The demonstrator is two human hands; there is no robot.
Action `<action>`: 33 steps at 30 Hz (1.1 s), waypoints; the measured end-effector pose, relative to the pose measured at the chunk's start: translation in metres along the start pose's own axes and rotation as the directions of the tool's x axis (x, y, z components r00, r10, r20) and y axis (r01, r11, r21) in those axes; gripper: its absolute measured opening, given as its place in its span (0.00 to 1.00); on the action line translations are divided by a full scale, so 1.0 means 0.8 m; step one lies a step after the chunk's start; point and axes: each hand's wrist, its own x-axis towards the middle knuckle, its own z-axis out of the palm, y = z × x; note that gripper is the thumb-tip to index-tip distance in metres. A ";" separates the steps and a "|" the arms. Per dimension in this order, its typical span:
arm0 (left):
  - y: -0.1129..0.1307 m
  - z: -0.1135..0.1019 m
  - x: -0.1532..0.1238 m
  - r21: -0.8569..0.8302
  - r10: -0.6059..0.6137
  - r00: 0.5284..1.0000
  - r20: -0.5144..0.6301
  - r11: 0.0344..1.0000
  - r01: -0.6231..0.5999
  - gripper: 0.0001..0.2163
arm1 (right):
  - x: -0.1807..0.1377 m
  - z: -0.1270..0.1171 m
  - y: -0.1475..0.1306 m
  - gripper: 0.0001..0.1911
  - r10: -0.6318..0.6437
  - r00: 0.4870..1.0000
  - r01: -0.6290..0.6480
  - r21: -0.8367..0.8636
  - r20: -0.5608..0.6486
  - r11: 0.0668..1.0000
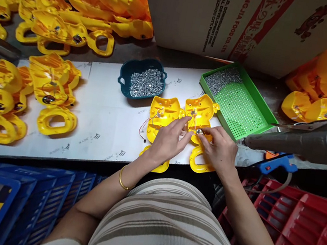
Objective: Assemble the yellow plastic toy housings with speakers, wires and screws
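Observation:
Two yellow plastic shell halves lie hollow side up on the white work surface. My left hand [171,138] reaches over the left shell half [166,108], its curled fingers and thumb at the wires inside the right shell half [202,106]; what they grip is hidden. My right hand [221,149] is closed, thumb and fingers at a small shiny round part [200,131] in the lower end of the right half. Red and white wires [144,125] with a small dark end hang from the left half. A yellow handle loop [199,162] extends below the right half.
A dark teal basket [121,84] and a green tray [247,107] hold small metal screws. More yellow shells [53,79] stand left, with piles behind. A cardboard box [187,17] rises at the back. A blue-handled tool [278,164] lies right; blue [45,190] and red crates [299,229] flank me.

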 end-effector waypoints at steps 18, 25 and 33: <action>0.016 0.009 0.006 0.160 -0.016 0.978 0.209 0.987 -0.018 0.30 | 0.006 0.001 -0.006 0.10 0.025 0.989 -0.017 -0.056 0.148 0.998; 0.023 0.001 -0.001 0.340 -0.088 0.947 0.309 0.940 -0.023 0.31 | -0.008 -0.011 -0.016 0.11 0.020 0.973 -0.005 -0.066 0.231 0.998; 0.038 -0.011 0.014 0.473 -0.125 0.925 0.358 0.879 -0.064 0.17 | -0.002 -0.008 -0.006 0.12 -0.029 0.964 0.022 0.032 0.266 0.999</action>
